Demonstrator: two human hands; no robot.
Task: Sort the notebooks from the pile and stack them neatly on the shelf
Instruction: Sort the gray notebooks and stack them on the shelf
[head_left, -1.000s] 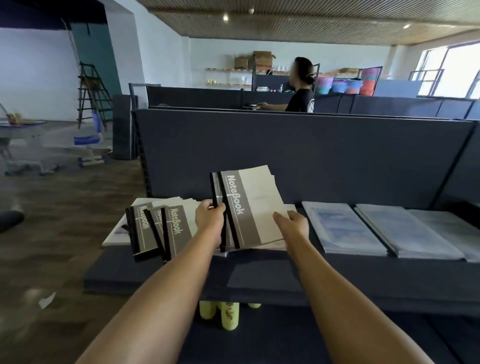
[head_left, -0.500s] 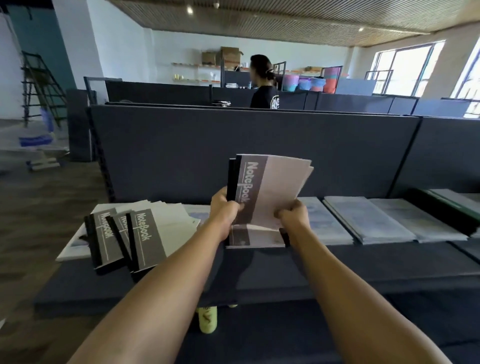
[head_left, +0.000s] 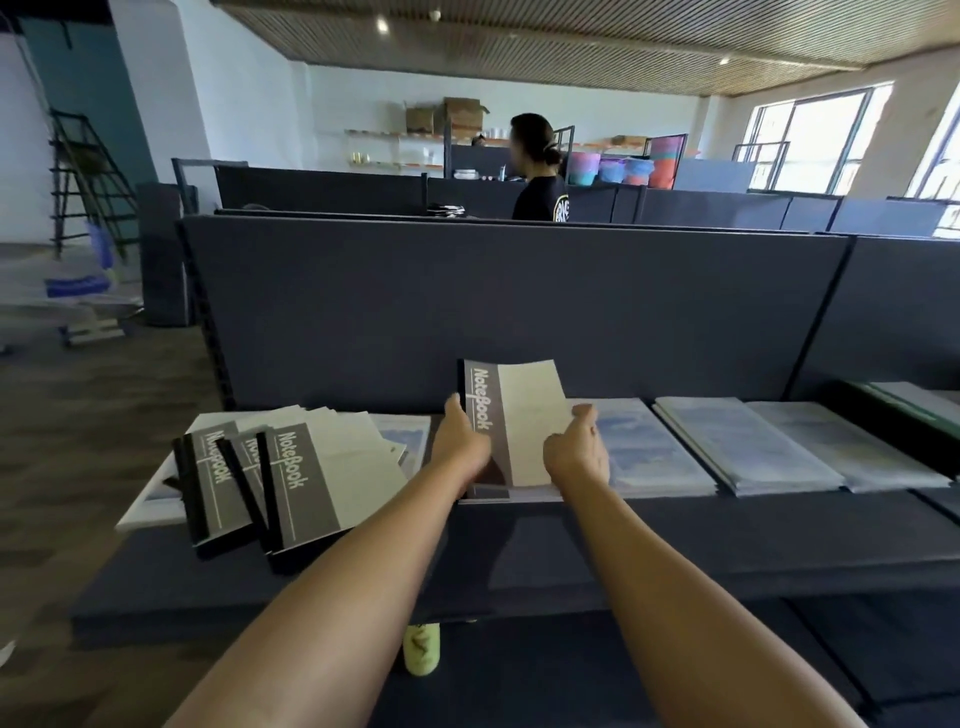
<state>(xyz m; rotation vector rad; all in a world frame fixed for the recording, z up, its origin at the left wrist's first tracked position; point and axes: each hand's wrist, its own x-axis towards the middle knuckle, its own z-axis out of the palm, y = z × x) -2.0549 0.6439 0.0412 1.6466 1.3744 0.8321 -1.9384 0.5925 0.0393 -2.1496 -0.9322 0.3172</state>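
Over the dark shelf (head_left: 519, 571), seen from the head camera, both hands grip one notebook (head_left: 519, 421) tilted up against the back panel (head_left: 519, 312). Her left hand (head_left: 460, 447) curls round the spine side by the "NoteBook" lettering; the right hand (head_left: 576, 454) pinches the pale cover's lower right edge. Its bottom edge meets a flat stack (head_left: 498, 493) beneath. Left of the hands lies a loose pile (head_left: 280, 478) of matching notebooks, fanned and overlapping. Bluish booklets (head_left: 743, 447) lie in a row to the right.
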